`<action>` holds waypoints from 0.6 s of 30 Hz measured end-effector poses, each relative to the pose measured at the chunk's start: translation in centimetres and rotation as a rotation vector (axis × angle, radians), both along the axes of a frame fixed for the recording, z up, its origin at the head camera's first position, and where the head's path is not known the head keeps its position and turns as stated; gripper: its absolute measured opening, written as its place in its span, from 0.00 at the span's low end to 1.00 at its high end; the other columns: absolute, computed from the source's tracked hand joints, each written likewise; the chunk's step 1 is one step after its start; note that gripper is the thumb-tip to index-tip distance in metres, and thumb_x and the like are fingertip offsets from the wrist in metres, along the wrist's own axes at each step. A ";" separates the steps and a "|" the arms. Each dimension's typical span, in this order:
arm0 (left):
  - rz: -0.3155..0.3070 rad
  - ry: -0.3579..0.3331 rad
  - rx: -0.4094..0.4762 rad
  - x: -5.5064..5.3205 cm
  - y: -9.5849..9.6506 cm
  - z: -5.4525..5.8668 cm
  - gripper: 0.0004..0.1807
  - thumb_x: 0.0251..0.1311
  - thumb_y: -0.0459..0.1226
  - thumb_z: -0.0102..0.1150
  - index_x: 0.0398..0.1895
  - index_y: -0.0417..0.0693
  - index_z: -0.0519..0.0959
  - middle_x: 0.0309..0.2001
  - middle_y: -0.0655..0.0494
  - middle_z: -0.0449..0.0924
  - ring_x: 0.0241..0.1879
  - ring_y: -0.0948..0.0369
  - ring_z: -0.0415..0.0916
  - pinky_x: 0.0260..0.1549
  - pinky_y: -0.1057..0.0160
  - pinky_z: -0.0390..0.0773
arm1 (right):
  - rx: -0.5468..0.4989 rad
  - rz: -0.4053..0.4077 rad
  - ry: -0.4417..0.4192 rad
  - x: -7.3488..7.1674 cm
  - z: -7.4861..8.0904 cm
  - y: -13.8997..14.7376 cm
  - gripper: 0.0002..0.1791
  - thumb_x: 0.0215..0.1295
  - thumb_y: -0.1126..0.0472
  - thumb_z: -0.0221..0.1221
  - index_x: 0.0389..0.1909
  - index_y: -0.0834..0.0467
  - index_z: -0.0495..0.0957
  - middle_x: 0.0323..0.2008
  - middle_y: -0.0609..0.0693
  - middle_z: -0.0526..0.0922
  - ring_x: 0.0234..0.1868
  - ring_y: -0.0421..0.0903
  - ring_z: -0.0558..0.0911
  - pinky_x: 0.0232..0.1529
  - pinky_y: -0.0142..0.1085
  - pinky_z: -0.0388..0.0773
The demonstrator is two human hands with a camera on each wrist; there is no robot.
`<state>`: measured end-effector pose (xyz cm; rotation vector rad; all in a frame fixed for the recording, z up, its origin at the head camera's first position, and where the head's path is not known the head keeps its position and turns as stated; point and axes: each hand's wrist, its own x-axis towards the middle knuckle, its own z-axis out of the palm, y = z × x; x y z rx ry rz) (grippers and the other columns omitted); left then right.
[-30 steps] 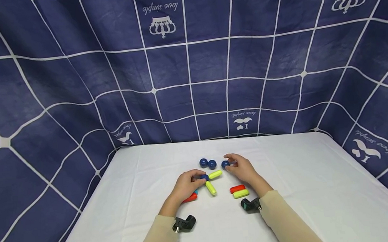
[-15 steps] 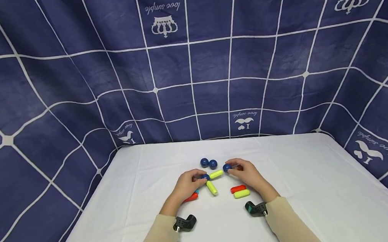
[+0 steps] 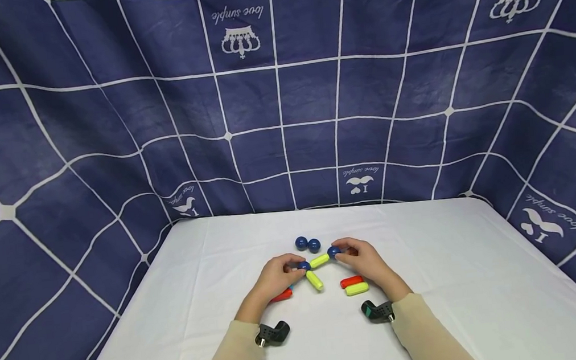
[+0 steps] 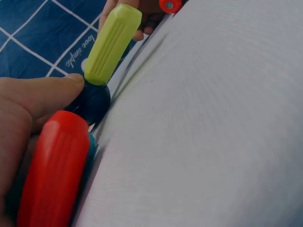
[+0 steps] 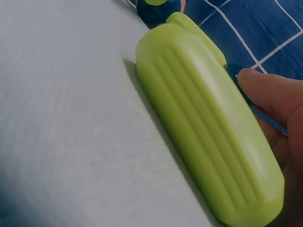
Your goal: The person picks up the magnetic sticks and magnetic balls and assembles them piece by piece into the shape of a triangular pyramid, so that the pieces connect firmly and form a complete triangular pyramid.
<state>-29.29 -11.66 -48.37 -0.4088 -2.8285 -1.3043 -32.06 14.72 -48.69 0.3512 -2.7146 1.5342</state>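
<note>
My left hand [image 3: 276, 276] pinches a blue ball [image 3: 303, 266] between thumb and fingers. Two yellow-green rods stick out from that ball: one rod [image 3: 319, 260] points right, the other rod [image 3: 314, 281] towards me. At the right-pointing rod's far end, my right hand [image 3: 363, 258] pinches a second blue ball [image 3: 333, 252], which meets the rod's tip. In the left wrist view, the thumb [image 4: 61, 92] presses the ball beside the near rod [image 4: 112, 45]. The right wrist view shows the right thumb [image 5: 270, 90] on its ball, partly hidden by a loose yellow-green rod [image 5: 208, 123].
Two more blue balls [image 3: 308, 244] lie together behind the hands. A red rod [image 3: 351, 282] and a yellow-green rod [image 3: 357, 289] lie side by side near my right wrist. By the left hand are another red rod [image 3: 281, 296] and a mostly hidden light blue piece [image 4: 91, 144].
My right hand has brought its blue ball towards me and slightly left, from beyond the rod's end to touching it. The left hand stays in place on its ball.
</note>
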 end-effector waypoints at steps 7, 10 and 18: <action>0.004 -0.004 -0.003 0.1 0.0 0.1 0.15 0.59 0.44 0.69 0.50 0.58 0.85 0.25 0.61 0.71 0.26 0.63 0.67 0.26 0.68 0.65 | 0.018 -0.008 0.007 -0.1 -0.2 0.0 0.16 0.63 0.58 0.67 0.52 0.45 0.83 0.42 0.48 0.84 0.36 0.45 0.75 0.36 0.32 0.73; 0.009 -0.007 0.008 0.0 0.0 0.1 0.14 0.59 0.44 0.69 0.49 0.58 0.85 0.25 0.61 0.71 0.26 0.63 0.67 0.26 0.68 0.65 | 0.036 -0.010 0.011 -0.1 -0.1 -0.1 0.16 0.62 0.58 0.67 0.52 0.45 0.83 0.40 0.47 0.83 0.36 0.45 0.74 0.36 0.32 0.72; 0.008 -0.014 0.031 0.0 0.1 0.2 0.15 0.59 0.44 0.70 0.49 0.57 0.85 0.26 0.60 0.72 0.27 0.63 0.67 0.26 0.68 0.66 | 0.072 0.000 0.002 -0.1 0.0 -0.1 0.17 0.62 0.60 0.68 0.51 0.47 0.82 0.38 0.47 0.82 0.35 0.44 0.75 0.36 0.32 0.72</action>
